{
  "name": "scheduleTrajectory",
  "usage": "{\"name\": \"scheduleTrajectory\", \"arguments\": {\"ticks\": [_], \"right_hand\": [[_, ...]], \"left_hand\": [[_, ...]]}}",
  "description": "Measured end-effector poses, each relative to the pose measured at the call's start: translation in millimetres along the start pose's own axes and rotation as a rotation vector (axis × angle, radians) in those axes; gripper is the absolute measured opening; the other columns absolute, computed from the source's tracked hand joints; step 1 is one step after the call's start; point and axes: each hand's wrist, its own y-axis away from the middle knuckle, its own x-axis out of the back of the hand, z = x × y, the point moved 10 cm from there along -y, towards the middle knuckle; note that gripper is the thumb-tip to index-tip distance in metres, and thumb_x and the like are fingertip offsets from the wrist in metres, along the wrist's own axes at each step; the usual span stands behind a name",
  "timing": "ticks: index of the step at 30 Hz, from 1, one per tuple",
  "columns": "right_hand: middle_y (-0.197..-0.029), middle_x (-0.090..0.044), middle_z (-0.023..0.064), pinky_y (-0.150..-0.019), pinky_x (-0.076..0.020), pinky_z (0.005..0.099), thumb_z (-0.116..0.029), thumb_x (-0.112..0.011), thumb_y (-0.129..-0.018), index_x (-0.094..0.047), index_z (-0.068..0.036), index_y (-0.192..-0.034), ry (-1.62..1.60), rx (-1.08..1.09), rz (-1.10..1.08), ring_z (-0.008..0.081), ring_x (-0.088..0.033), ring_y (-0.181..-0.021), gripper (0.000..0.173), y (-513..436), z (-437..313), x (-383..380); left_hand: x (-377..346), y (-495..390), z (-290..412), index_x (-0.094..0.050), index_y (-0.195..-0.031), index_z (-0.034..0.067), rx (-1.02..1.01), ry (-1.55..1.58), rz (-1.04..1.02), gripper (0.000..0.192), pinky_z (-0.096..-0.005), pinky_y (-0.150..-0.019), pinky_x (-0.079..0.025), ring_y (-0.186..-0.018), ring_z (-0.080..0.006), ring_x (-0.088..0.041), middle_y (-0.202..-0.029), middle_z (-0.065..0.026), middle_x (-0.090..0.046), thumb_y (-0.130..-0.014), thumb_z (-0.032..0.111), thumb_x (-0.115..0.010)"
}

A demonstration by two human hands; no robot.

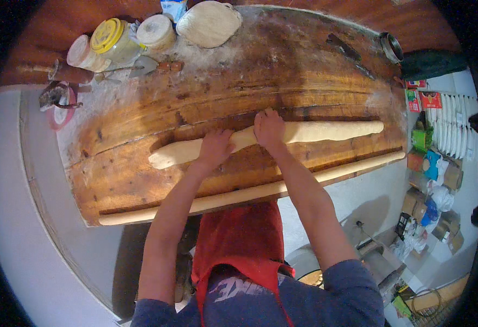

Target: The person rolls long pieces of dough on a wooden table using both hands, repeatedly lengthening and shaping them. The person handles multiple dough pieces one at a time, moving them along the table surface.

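A long, thick roll of pale dough (333, 131) lies across the wooden work table (239, 96). My left hand (217, 147) rests over its left part, fingers curled over the far side. Further right, my right hand (269, 126) is curled over the middle of the same roll. Both hands press on or grip the dough; the fingertips are partly hidden. A thinner, longer dough rope (239, 195) lies along the table's near edge, passing beneath both forearms.
Tubs, a yellow-lidded jar (110, 36), a round flat pale item (209, 23) and a scraper (144, 66) stand or lie at the back left. A dark-handled tool (345, 48) and a metal ring (391, 47) are at the back right. Bags and boxes fill the floor at right.
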Motion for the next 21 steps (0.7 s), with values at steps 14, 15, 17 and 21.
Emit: {"name": "scheduleTrajectory", "arguments": {"ticks": [14, 15, 17, 21], "right_hand": [[-0.103, -0.066, 0.0117, -0.085, -0.0523, 0.0483, -0.026, -0.056, -0.101, -0.071, -0.004, -0.097, -0.062, -0.037, -0.346, 0.0311, -0.063, -0.100, 0.027, 7, -69, -21], [-0.106, -0.066, 0.0117, -0.087, -0.0518, 0.0479, -0.026, -0.055, -0.101, -0.071, -0.004, -0.098, -0.103, -0.100, -0.436, 0.0307, -0.062, -0.103, 0.027, 7, -68, -28], [-0.104, -0.067, 0.0141, -0.085, -0.0545, 0.0491, -0.025, -0.056, -0.101, -0.071, -0.004, -0.100, -0.189, 0.032, -0.215, 0.0330, -0.065, -0.100, 0.025, 0, -92, -7], [-0.100, -0.068, 0.0142, -0.081, -0.0566, 0.0501, -0.026, -0.056, -0.100, -0.072, -0.006, -0.098, -0.151, 0.185, 0.048, 0.0334, -0.067, -0.097, 0.025, 9, -124, 9]], "left_hand": [[48, 26, -17, -0.062, -0.121, 0.005, -0.166, -0.143, 0.059, 0.040, -0.0497, -0.093, -0.052, -0.112, -0.0397, -0.061, -0.112, -0.0181, -0.065, -0.085, 0.019, -0.074], [45, 29, -20, -0.062, -0.121, 0.005, -0.170, -0.142, 0.004, 0.040, -0.0499, -0.093, -0.052, -0.112, -0.0400, -0.061, -0.112, -0.0185, -0.065, -0.086, 0.019, -0.074], [53, 36, -15, -0.062, -0.122, 0.004, -0.245, -0.143, 0.061, 0.040, -0.0504, -0.093, -0.052, -0.112, -0.0407, -0.060, -0.112, -0.0193, -0.065, -0.086, 0.019, -0.073], [56, 47, -55, -0.064, -0.124, 0.010, 0.057, -0.051, -0.045, 0.042, -0.0494, -0.096, -0.051, -0.112, -0.0393, -0.060, -0.114, -0.0172, -0.066, -0.083, 0.012, -0.072]]}}
